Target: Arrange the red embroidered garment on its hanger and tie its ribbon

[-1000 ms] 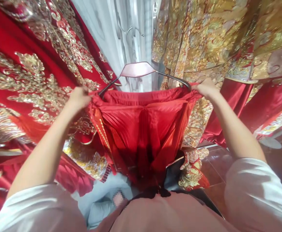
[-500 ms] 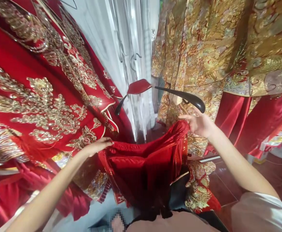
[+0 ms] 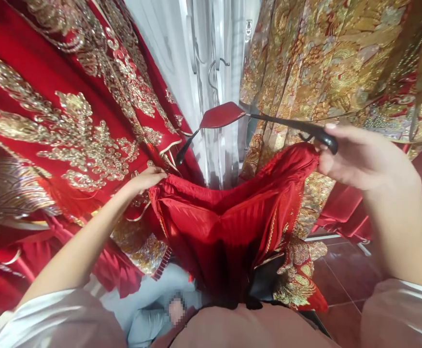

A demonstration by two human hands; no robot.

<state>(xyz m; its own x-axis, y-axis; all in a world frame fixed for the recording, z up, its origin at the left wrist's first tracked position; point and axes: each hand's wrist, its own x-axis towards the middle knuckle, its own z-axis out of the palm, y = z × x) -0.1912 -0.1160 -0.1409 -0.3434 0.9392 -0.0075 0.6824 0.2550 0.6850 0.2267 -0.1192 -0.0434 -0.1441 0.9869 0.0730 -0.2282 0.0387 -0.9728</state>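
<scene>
While the hanger [image 3: 222,116] overlaps gold fabric [image 3: 341,63], red garment [image 3: 203,215] below, sequined cloth [image 3: 84,128] left.

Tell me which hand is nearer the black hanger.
Right: the right hand grips one end of the black hanger; the left hand holds the red skirt, apart from the hanger's other end.

- Skirt [image 3: 211,212] being held centre, before the hanger [image 3: 223,116].
- Hanger backed by hangings [image 3: 163,38].
- Left side taken up by a gown [image 3: 30,87].
- Right side being filled by robes [image 3: 327,63].
- Floor [image 3: 341,278] seen lower right.
</scene>
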